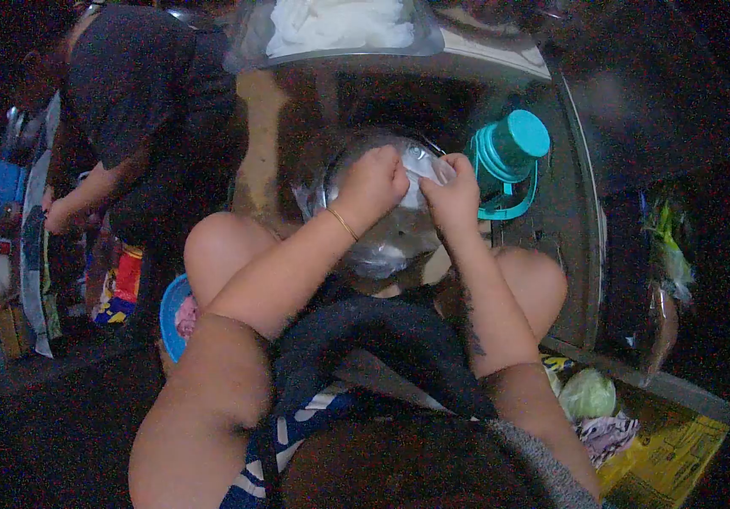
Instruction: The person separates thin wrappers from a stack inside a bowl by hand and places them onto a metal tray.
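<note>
i see left hand and right hand pinching thin see-through plastic bag | tug softly, both sides even

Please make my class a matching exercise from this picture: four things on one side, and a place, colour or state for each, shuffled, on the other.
Things
1. Clear plastic
2. Cup-shaped container
3. Cabbage
4. Tray

Descriptions
A. At the picture's lower right
B. Heaped with white contents
C. Held between left hand and right hand
D. Turquoise

Right pairs: 1-C, 2-D, 3-A, 4-B
</note>
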### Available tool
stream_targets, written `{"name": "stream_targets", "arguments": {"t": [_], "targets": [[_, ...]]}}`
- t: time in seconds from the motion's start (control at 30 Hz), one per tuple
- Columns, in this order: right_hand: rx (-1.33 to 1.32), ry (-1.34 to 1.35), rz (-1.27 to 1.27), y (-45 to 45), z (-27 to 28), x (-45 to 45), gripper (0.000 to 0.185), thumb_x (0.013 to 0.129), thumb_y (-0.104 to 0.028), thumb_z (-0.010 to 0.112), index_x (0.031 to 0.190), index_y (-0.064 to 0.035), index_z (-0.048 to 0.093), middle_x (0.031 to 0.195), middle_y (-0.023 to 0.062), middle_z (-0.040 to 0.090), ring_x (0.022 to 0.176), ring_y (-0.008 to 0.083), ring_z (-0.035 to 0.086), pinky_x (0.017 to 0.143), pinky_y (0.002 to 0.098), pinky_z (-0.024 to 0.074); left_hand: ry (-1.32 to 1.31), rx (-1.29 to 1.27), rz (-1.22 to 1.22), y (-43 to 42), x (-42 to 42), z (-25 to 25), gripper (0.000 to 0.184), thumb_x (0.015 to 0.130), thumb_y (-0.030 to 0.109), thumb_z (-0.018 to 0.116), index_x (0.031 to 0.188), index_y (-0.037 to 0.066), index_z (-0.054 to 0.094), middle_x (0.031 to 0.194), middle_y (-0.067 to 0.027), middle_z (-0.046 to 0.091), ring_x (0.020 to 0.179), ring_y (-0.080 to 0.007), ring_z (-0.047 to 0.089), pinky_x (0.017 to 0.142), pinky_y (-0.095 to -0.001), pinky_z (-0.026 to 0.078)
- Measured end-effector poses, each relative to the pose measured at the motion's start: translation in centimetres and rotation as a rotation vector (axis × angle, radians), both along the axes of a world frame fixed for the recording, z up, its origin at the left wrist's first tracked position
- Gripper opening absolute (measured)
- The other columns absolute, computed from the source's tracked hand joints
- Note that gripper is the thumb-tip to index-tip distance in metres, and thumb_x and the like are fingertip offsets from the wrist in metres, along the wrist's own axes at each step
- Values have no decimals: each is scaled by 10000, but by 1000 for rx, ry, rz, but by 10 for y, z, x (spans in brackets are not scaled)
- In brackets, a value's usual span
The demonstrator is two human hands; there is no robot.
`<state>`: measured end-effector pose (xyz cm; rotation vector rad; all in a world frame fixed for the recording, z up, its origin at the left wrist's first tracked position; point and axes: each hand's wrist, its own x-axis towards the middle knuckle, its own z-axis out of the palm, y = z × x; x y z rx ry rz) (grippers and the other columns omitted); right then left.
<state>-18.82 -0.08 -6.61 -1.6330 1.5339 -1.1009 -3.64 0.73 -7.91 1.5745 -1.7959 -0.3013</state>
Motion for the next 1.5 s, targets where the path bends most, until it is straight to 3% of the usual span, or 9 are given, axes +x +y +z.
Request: {"name": "stream_targets", "arguments": {"t": [0.23,0.33,0.53,0.8,0.97,1.03,1.13,1.33,1.5], "targets": [[124,-238,-29,-13,-45,-6,331,673,-5,695,975,-5,559,892,81,617,763,194,597,693,284,473,92,24,77,1,1,-7,128,797,143,549,796,15,543,808,-215,607,732,-398,592,632,-457,487],[320,-573,72,-14,-45,-11,451,691,-40,682,1115,40,552,1004,143,644,870,262,628,785,350,498,360,151,82,1,1,-9,183,833,193,567,798,16,536,813,-201,613,734,-335,619,642,-408,486],[528,-851,73,2,-9,3,273,759,-23,649,1020,38,604,875,90,643,783,193,626,711,292,493,768,310,-14,-1,4,-13,193,863,213,609,817,37,545,721,-41,555,665,-123,510,621,-301,450],[410,-428,44,-11,-54,-5,268,822,-156,640,1027,15,635,958,131,661,859,222,623,769,331,483,504,237,-8,3,-1,-19,177,867,224,616,856,51,583,690,-38,570,628,-120,531,588,-298,462],[413,-545,5,-13,-59,-6,157,906,-141,531,958,-8,594,804,81,641,629,176,589,536,322,472,543,228,183,-2,3,-19,197,854,200,626,793,18,581,699,-121,590,638,-198,544,620,-340,450],[285,-416,-12,-15,-62,-4,188,916,-134,501,1009,7,585,865,111,646,747,221,628,653,370,515,521,148,212,-3,6,-16,193,858,196,620,793,19,579,694,-121,582,636,-203,536,622,-343,448],[508,-1126,-143,-2,-23,6,246,907,-97,487,1106,34,546,1029,166,626,937,279,618,855,412,491,449,144,238,-2,14,-1,199,861,194,613,782,17,567,699,-115,568,647,-200,521,631,-331,444],[604,-1342,446,-13,-19,-1,411,832,-132,579,1206,12,486,1114,160,596,990,307,603,862,426,500,528,127,16,-10,28,3,165,872,173,589,824,20,546,689,-94,537,659,-193,511,654,-306,442],[699,-1141,590,-7,-1,-2,398,830,-151,600,1197,-21,514,1040,113,634,931,250,632,848,388,509,388,21,-46,-8,28,10,143,889,185,571,910,47,540,722,-101,582,657,-220,580,638,-330,477]]}}
